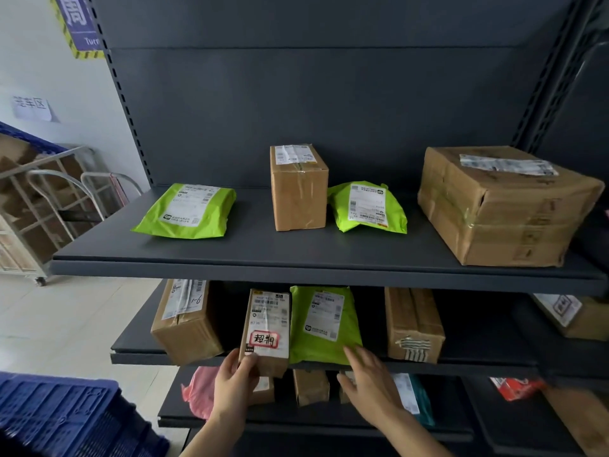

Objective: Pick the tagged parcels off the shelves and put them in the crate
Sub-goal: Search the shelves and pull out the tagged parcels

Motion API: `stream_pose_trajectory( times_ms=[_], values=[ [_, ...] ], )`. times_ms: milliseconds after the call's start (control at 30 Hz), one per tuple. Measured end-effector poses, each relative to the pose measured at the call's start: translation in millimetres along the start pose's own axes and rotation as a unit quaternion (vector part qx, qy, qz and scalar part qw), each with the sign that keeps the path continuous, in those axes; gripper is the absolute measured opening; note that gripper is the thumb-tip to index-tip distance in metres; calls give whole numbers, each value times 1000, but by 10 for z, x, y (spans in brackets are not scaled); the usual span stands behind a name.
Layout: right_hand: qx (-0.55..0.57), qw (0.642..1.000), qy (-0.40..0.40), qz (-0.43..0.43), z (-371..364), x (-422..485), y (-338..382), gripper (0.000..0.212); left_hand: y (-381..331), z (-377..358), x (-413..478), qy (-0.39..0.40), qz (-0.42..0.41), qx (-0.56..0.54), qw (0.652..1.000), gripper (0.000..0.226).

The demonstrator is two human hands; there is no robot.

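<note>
2 bare forearms; bare left hand [234, 380] and bare right hand [369, 387]

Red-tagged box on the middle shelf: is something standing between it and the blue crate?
Nothing visible does. The left hand grips the red-tagged box at the front edge of the middle shelf; the blue crate lies lower left. Only a brown carton stands close on the box's left.

Dark grey shelves [250, 249] carried brown cardboard boxes [298, 199] and lime-green mailer bags [188, 209], one small brown parcel [267, 361] bore a red-edged white tag [263, 339], and the latticed crate [59, 410] was blue.
</note>
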State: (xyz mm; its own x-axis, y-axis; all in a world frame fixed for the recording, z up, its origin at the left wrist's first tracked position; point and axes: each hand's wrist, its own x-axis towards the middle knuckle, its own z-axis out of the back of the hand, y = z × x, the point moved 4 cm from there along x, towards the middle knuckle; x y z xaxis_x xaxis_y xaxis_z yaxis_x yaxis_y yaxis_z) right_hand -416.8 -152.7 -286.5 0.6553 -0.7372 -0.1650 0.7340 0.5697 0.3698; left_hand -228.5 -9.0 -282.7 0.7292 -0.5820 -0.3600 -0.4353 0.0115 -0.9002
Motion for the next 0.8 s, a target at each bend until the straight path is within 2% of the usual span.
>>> stream_pose_trajectory(
  times_ms=[167, 300, 367, 433, 500, 633, 700, 800],
  values=[
    [67, 993, -101, -18, 191, -169, -102, 53, 40, -209, -61, 46, 30, -4, 998, 23],
    [71, 969, -223, -73, 395, -275, -293, 47, 125, -537, -112, 84, 59, 2, 995, 14],
    [64, 950, -277, -130, 502, -307, -431, 49, 195, -694, -97, 97, 69, 12, 993, 22],
    [62, 935, -301, -177, 587, -308, -544, 54, 267, -817, -72, 102, 79, 18, 991, 41],
    [62, 925, -312, -208, 653, -277, -612, 63, 304, -916, -82, 101, 91, 17, 991, 50],
    [32, 925, -277, -258, 731, -92, -638, 83, 348, -1062, -65, 96, 114, 18, 989, 71],
    [28, 925, -260, -277, 755, 8, -635, 86, 339, -1106, -71, 97, 117, 21, 988, 69],
    [17, 926, -223, -304, 747, 69, -644, 79, 332, -1110, -58, 89, 125, 16, 988, 54]
  ],
)
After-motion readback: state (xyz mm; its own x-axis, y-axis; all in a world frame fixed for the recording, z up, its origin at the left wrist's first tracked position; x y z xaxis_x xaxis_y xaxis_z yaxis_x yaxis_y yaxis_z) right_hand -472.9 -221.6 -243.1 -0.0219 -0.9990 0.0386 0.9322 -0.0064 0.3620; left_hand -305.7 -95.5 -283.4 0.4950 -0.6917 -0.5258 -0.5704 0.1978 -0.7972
